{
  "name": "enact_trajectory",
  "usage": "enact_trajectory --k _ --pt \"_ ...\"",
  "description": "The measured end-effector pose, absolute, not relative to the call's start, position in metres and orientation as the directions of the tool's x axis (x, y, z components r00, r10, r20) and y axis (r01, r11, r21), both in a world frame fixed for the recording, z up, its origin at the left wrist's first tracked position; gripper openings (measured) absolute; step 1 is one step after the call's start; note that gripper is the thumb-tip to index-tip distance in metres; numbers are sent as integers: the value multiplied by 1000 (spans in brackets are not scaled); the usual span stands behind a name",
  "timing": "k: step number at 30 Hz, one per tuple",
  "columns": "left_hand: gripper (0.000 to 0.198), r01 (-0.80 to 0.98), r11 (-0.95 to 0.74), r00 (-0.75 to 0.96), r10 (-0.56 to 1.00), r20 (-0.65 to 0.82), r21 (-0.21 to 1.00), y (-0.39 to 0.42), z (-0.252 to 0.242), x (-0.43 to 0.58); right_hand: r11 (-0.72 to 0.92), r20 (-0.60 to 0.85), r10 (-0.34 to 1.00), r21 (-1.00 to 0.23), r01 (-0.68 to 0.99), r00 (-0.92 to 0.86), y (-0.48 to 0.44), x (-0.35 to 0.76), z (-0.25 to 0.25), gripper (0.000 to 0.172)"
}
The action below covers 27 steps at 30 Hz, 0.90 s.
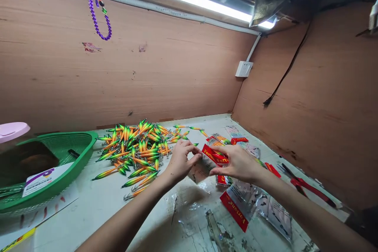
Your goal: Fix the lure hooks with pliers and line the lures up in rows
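My left hand [181, 160] and my right hand [236, 163] are both closed on a small clear packet [197, 171] with a red "Fortune" header, held just above the table. Left thumb and fingers pinch one side of it; right thumb and fingers grip the other. A second red header overlaps it near my right fingers. Behind my left hand lies a big heap of green and orange fishing lures [138, 145] with metal hooks. More Fortune packets [236, 208] lie under and beside my right forearm.
A green plastic basket [88, 145] with a pink-lidded container [13, 130] stands at the left. Red-handled pliers [313, 191] lie at the right. Wooden walls enclose the back and right; a beaded purple string [91, 8] hangs above. The white tabletop [97, 212] is worn.
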State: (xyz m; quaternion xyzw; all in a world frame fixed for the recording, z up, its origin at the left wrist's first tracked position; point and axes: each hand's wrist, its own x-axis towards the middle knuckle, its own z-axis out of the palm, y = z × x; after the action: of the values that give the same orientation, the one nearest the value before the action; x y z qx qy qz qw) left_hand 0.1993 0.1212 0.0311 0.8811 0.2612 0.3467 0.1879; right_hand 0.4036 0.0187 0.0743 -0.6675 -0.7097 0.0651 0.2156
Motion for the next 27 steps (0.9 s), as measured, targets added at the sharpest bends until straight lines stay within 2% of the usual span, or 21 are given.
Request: enact_trajectory --k 3,6,10,13,15,22,27 --pt "8 286 -764 641 602 477 579 111 38 189 156 205 977 -512 845 -56 27 388 70 43" --pt "9 273 -735 642 619 452 620 104 38 180 193 150 981 -654 732 -124 33 379 70 49" --pt "14 210 -703 623 632 461 679 102 36 168 180 86 981 -753 633 -176 33 372 70 44" --pt "25 184 -650 545 691 474 737 105 35 154 153 75 986 -781 606 -152 29 372 72 43" --pt "26 232 -639 557 706 438 734 107 33 143 134 73 989 -788 600 -125 26 374 75 42" --pt "12 334 -603 628 715 306 725 107 23 131 114 60 992 -803 586 -110 23 381 81 51" --pt "9 330 -603 616 720 318 727 106 18 138 115 56 992 -795 595 -116 23 381 79 54"
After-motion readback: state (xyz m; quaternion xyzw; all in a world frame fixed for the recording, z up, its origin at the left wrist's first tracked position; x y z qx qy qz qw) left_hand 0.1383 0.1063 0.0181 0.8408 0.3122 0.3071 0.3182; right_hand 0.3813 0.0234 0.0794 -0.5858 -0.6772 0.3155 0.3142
